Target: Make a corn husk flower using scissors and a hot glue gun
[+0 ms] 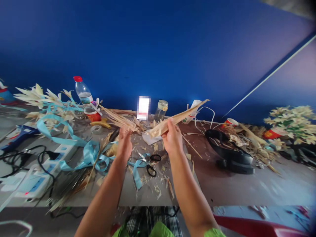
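Observation:
My right hand (173,136) pinches a long, pale dried husk (179,120), its pointed end slanting up to the right. My left hand (124,143) is closed at the lower edge of a bunch of dried husk strips (116,117); its fingertips are partly hidden and slightly blurred. Below and between my hands lie black-handled scissors (151,164) on the table. Light blue ribbon (93,154) loops beside my left forearm, with one end (137,176) near the scissors. Under the right-hand husk lies a white sheet (151,140).
A power strip (46,176) with cables and a blue tool (21,135) lie left. A bottle (83,90), red cup (92,114), glowing screen (143,108) and jar (161,110) stand behind. At right are a black strap (229,153), husk scraps (247,141) and a flower pot (274,132).

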{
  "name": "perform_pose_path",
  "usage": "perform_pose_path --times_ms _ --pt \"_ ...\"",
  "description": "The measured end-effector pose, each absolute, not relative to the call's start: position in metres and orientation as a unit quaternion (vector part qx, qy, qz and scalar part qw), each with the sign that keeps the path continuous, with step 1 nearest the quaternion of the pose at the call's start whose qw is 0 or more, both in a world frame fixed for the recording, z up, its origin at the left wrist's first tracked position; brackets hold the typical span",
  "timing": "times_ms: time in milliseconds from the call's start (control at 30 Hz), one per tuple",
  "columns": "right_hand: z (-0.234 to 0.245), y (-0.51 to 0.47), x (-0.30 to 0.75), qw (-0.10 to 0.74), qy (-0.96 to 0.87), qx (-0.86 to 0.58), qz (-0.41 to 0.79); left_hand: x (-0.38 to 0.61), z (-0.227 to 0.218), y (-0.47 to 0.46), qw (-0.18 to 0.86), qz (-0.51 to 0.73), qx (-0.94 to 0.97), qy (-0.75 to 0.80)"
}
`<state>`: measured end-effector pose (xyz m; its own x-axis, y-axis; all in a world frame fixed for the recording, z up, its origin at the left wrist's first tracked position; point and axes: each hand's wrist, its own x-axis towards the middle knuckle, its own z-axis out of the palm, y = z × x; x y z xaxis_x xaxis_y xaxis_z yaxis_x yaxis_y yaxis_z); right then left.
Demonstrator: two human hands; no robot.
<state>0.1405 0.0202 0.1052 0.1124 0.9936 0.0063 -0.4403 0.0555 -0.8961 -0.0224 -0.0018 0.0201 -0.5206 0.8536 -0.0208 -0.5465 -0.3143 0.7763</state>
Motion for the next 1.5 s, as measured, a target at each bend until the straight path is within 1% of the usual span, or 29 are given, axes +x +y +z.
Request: perform_pose_path --times_ms 67,100,233,333,433,567,700,833,933,1133,1267,1333,1500 --pt "0.101 0.021 0.138 0.559 -0.45 -0.4 0.57 -0.02 0.021 -0.006 0.412 0.772 0.252 0.414" --pt "0.1 0.022 0.138 0.524 -0.497 -0.402 0.563 -0.018 0.023 -0.008 0.411 0.758 0.279 0.423" --pt "0.1 0.027 0.138 0.411 -0.655 -0.406 0.486 -0.009 0.029 -0.015 0.56 0.674 0.338 0.344" --pt "0.097 0.029 0.135 0.371 -0.721 -0.407 0.421 -0.004 0.031 -0.018 0.61 0.635 0.364 0.303" --pt "0.09 0.029 0.131 0.349 -0.759 -0.39 0.388 -0.001 0.029 -0.02 0.628 0.618 0.366 0.299" --pt "0.081 0.031 0.13 0.35 -0.767 -0.391 0.369 0.002 0.028 -0.022 0.642 0.618 0.347 0.292" --pt "0.074 0.033 0.135 0.378 -0.753 -0.406 0.354 0.008 0.03 -0.024 0.679 0.607 0.308 0.276" --pt "0.071 0.034 0.14 0.417 -0.738 -0.403 0.345 0.012 0.026 -0.024 0.688 0.597 0.302 0.28" --pt "0.069 0.033 0.142 0.43 -0.737 -0.407 0.325 0.013 0.023 -0.023 0.704 0.579 0.304 0.276" --pt "0.064 0.029 0.143 0.41 -0.747 -0.456 0.257 0.013 0.018 -0.024 0.705 0.556 0.344 0.274" --pt "0.064 0.025 0.143 0.362 -0.794 -0.424 0.243 0.013 0.015 -0.026 0.716 0.519 0.364 0.292" --pt "0.065 0.022 0.143 0.345 -0.815 -0.403 0.232 0.014 0.015 -0.026 0.71 0.522 0.368 0.297" --pt "0.063 0.022 0.144 0.371 -0.806 -0.396 0.238 0.016 0.015 -0.028 0.684 0.566 0.326 0.324"
